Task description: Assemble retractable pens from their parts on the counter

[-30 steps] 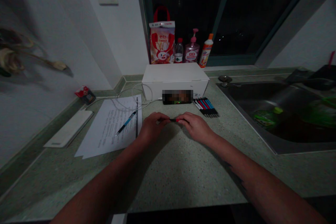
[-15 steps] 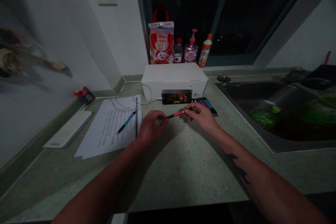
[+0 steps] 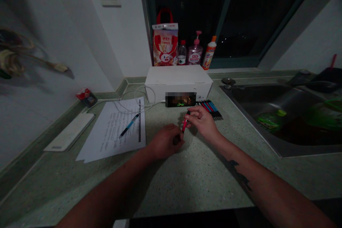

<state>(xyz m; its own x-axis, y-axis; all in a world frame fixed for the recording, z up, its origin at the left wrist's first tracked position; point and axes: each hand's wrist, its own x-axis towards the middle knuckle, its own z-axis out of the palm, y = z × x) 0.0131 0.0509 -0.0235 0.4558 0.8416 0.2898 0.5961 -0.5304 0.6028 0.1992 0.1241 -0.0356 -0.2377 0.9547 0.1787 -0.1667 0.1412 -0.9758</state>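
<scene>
Holding our red pen [image 3: 184, 124] above the desk [image 3: 197, 174], long axis tilted away from us | right hand [image 3: 202, 123] pinching its upper end | left hand [image 3: 166, 141] curled at its lower end, grip unclear

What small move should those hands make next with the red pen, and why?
Probably the left hand should take a firm hold of the lower end of the red pen: the right hand pinches its upper end, and the pen stands tilted between them.

立白 on the pink pump bottle [image 3: 195, 56]
</scene>
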